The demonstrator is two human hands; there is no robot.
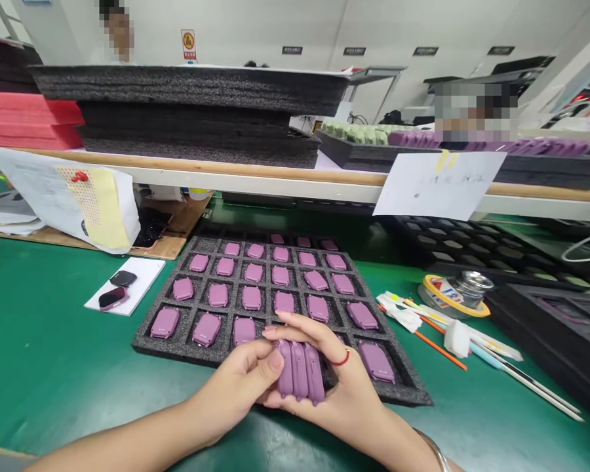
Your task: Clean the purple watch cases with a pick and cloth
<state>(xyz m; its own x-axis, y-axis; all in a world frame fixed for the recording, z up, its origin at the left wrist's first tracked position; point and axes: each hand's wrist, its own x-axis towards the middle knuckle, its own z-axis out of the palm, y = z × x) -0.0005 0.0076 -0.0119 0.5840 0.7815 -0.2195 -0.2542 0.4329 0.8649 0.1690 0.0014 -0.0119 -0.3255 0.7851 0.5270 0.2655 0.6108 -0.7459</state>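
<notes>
Between my two hands is a short row of purple watch cases [301, 371], pressed side by side over the front edge of a black foam tray [184, 351]. My right hand [347, 373] wraps round the row from the right, fingers across the top and thumb side below. My left hand [243, 380] closes on the row's left end, its thumb against the outermost case; its other fingers are partly hidden. In the tray's pockets lie several more purple watch cases [251, 297], one to a pocket. My hands hide some front pockets.
Left of the tray, a white pad [145, 278] bears two small watch pieces. To the right are a tape roll [447, 298], a metal-lidded jar, swabs and sticks [526, 380]. More foam trays [535, 314] stand at right. A shelf [255, 180] with foam stacks crosses behind; people are beyond.
</notes>
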